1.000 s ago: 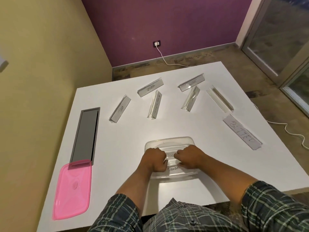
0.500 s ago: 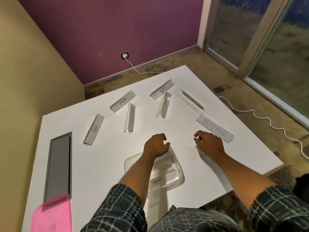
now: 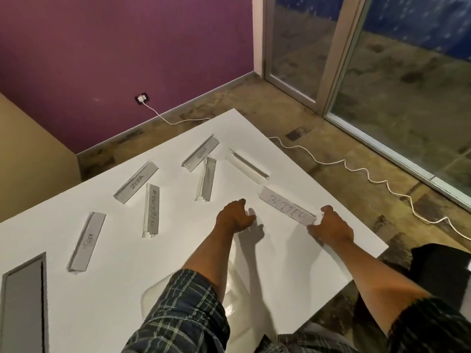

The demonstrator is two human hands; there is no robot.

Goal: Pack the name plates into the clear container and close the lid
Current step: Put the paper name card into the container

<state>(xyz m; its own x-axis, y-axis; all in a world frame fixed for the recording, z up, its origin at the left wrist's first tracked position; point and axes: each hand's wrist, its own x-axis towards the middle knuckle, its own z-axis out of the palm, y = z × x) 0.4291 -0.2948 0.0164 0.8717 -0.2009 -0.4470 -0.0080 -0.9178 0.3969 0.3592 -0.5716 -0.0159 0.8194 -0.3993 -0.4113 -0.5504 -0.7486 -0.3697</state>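
- Clear plastic, the "BITTER" name plate (image 3: pixel 288 209) lay flat on the white table (image 3: pixel 107 289), near its right edge.
- My right hand (image 3: pixel 331 229) touched that plate's near end, thumb and fingers spread around it, not yet clamped.
- My left hand (image 3: pixel 234 216) hovered loosely curled and empty, just left of the plate.
- Five more plates lay beyond, among them "ZEBRA" (image 3: pixel 135 182) and "TIGER" (image 3: pixel 86 242).
- My clear container (image 3: pixel 153 294) sat near me, mostly hidden under my left sleeve (image 3: pixel 183 314).

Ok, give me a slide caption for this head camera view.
Right hand touches the clear name plate lettered BITTER; left hand hovers open nearby.
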